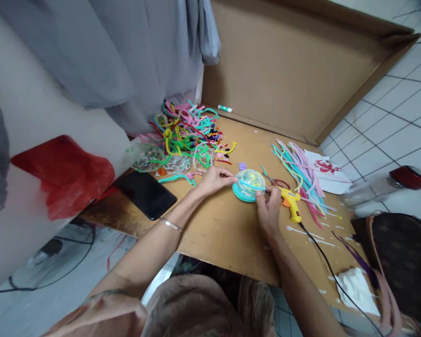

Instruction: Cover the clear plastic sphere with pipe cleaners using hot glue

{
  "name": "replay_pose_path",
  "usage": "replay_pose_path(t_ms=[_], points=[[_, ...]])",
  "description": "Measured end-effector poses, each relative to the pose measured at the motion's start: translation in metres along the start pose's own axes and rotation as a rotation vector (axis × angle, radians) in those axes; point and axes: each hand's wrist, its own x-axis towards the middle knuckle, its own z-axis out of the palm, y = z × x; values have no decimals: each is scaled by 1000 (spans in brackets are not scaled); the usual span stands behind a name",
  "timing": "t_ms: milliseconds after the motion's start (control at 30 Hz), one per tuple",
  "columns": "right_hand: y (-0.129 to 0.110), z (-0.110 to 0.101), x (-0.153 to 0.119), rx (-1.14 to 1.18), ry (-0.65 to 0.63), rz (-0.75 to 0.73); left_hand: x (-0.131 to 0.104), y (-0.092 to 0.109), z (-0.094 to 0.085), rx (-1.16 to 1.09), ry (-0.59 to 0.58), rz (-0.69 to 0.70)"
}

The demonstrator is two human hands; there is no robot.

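Note:
A clear, round dome-like piece (250,177) with yellow and pale colours inside rests on the table, turquoise fuzzy stems around its lower part. Across its near side runs a turquoise pipe cleaner (250,186). My left hand (214,180) pinches the left end of that stem between thumb and fingertips. At its right end, my right hand (269,208) closes thumb and fingers on it, beside the dome. Just right of this hand lies a yellow hot glue gun (294,208) with a black cord. Red-handled scissors (278,182) lie behind it, partly hidden.
A tangled heap of coloured pipe cleaners (185,126) and similar clear round pieces (177,164) lie at the back left. A black phone (146,194) is near the left edge. More stems (298,173), a white printed bag (326,171) and a brown handbag (400,262) are on the right.

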Motion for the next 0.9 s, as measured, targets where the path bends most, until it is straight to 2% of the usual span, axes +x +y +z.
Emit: replay_pose_path(t_ms=[267, 567, 900], points=[[2, 4, -2, 120, -6, 23, 0, 3, 0, 12, 20, 5], [6, 5, 2, 208, -11, 37, -1, 3, 5, 13, 18, -57], [10, 9, 3, 179, 22, 3, 0, -2, 7, 42, 35, 21]])
